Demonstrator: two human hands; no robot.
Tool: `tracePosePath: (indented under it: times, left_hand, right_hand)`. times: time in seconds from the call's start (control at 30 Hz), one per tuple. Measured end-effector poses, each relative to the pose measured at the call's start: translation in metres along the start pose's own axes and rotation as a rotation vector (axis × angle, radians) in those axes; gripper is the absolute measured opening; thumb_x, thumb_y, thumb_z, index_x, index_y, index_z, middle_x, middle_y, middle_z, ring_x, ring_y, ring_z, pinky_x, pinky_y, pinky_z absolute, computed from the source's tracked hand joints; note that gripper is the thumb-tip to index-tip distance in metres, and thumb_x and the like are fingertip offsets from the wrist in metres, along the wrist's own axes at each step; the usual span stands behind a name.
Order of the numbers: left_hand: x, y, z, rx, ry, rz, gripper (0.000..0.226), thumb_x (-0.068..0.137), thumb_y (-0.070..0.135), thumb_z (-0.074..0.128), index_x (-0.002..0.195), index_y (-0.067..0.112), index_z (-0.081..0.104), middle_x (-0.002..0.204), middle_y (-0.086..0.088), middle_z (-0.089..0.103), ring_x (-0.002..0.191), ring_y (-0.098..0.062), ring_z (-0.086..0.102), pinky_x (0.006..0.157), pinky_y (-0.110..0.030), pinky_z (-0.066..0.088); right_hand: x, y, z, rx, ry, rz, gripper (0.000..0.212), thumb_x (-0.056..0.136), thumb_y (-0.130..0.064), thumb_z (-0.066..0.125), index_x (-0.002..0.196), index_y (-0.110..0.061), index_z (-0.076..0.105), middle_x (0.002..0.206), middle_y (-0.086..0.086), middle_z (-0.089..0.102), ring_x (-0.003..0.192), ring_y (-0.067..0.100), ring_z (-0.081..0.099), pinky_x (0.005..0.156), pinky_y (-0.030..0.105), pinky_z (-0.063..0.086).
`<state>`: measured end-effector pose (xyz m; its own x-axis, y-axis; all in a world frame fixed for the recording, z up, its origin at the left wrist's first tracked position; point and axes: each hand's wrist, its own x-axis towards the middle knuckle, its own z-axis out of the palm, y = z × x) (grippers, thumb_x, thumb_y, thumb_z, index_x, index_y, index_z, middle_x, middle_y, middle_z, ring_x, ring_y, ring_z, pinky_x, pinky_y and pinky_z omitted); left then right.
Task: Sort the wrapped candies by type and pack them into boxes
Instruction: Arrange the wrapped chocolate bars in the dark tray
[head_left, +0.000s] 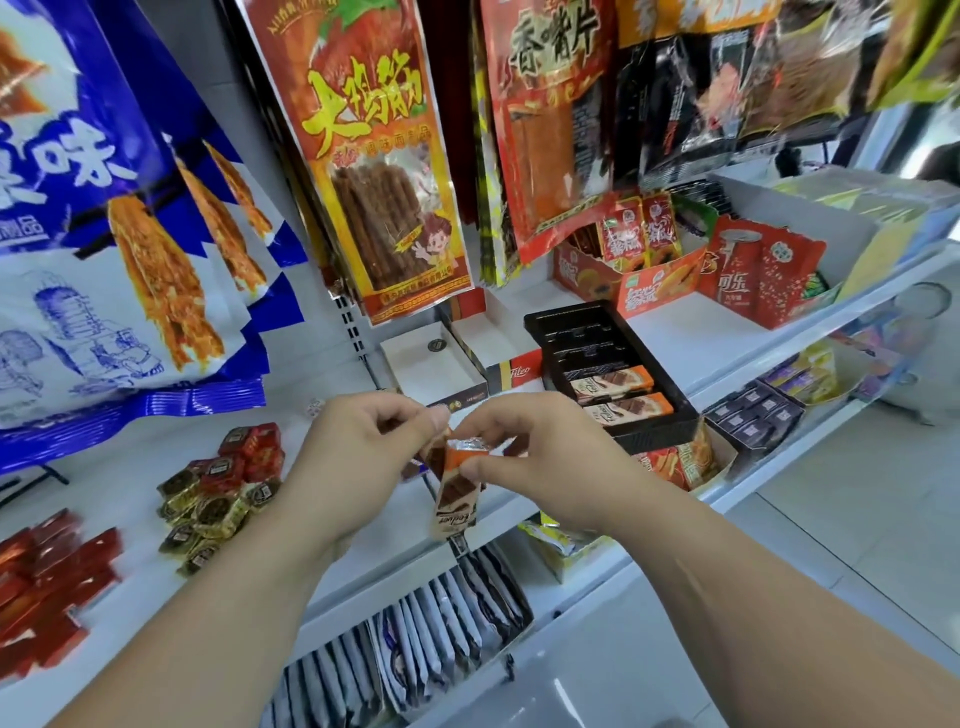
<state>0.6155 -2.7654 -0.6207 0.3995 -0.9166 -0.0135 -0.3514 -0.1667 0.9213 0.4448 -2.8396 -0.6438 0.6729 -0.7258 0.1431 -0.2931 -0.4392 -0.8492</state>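
Over the front edge of the white shelf (675, 338): orange-and-brown wrapped bar (457, 493), hanging roughly upright, label end down, clear of the shelf surface. Gripped at its upper end by both hands: left hand (363, 447) curled, pinching the top from the left side; right hand (524, 457) curled, thumb and fingers pinching the orange end plus a bit of silvery wrapper. Cannot tell if holding 1 bar or more; some brown wrapper visible behind the left hand. Just behind and right of the hands: black tray box (571, 319) lying on the shelf, 2 bars (613, 384) of the same type side by side in its near end. Left of the tray, close beside it: 2 open white boxes (431, 364), angled, white inside. Further left on the same shelf: loose pile of gold and red square candies (218, 493), then a blurred heap of red wrapped pieces (47, 587) at the frame edge. Overhead, hanging: blue-and-white bag (104, 208) at left, orange-red bag (374, 156) at centre. Back right: red packets (639, 234) standing in an orange display box (654, 291). Right, below the tray level: dark purple boxes (753, 421) in a row. Lower shelf under the hands: carton of grey-white sachets (415, 639) standing on edge.
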Motion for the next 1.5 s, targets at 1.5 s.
tracePosePath:
  times: [1.5]
  left_hand:
    - [0.026, 0.004, 0.061, 0.073, -0.029, 0.285, 0.043, 0.074, 0.008, 0.083, 0.109, 0.029, 0.07, 0.092, 0.015, 0.074, 0.082, -0.008, 0.071, 0.077, -0.031, 0.059]
  right_hand:
    - [-0.003, 0.029, -0.056, 0.838, 0.428, 0.379, 0.026, 0.089, -0.013, 0.07, 0.114, -0.012, 0.066, 0.097, 0.014, 0.075, 0.083, 0.026, 0.075, 0.069, 0.029, 0.057]
